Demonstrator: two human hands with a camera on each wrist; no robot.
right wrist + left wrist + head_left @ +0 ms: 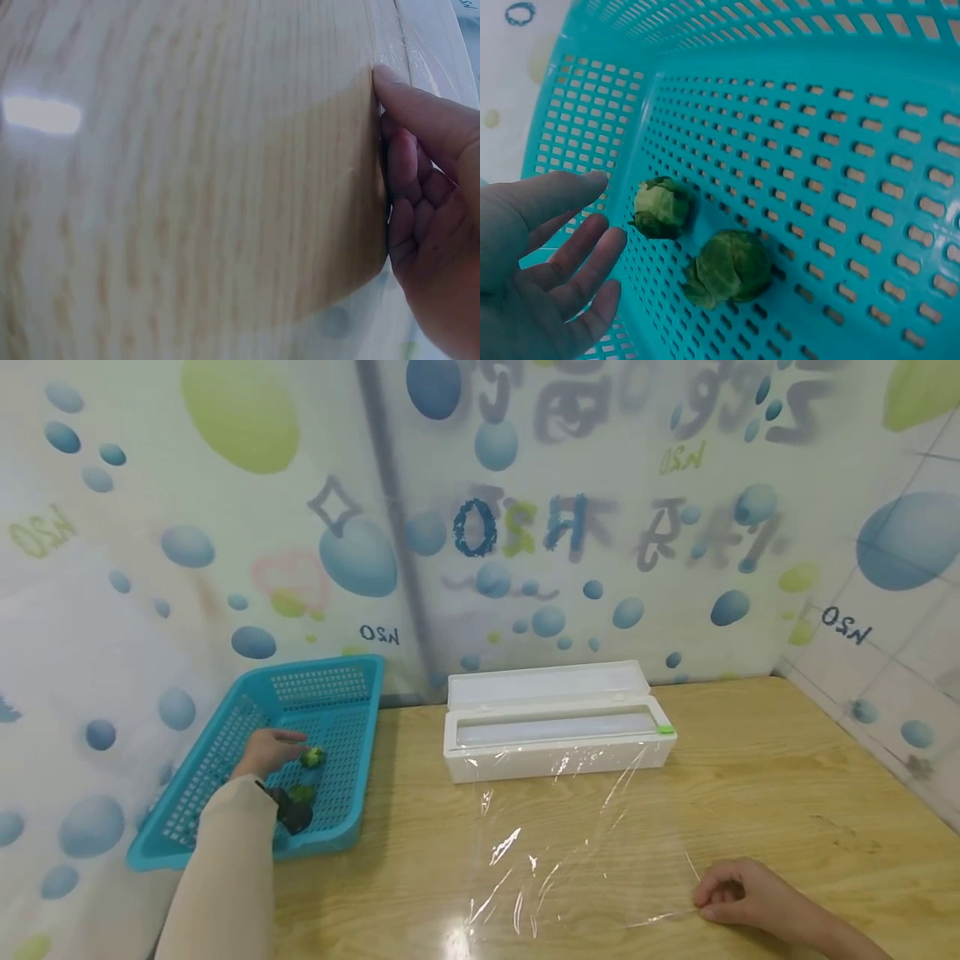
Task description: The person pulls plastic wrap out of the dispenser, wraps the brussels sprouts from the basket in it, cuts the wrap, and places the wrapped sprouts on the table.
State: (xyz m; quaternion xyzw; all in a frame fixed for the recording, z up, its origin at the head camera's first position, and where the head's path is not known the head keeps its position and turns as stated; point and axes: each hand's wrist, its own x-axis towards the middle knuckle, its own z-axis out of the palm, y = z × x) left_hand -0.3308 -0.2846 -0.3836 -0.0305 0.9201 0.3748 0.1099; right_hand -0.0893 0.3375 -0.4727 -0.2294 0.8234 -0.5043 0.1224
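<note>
My left hand [272, 752] is inside a blue plastic basket [371, 718], fingers spread and loosely bent, holding nothing. Close to its fingertips are two Brussels sprouts, one paler sprout [660, 208] and one darker green sprout [731, 266], both on the basket floor. On the right, my right hand [738, 897] pinches a corner of clear plastic wrap [540, 860] between thumb and index finger. The sheet stretches over the table from a white wrap dispenser box [558, 762]. In the right wrist view, the thumb and fingertips are right at the table's surface.
The dispenser's lid [551, 685] stands open at the back, and a green slider [666, 729] sits at its right end. Behind the wooden table [750, 760] hangs a patterned curtain [525, 577]. The basket stands against its left part.
</note>
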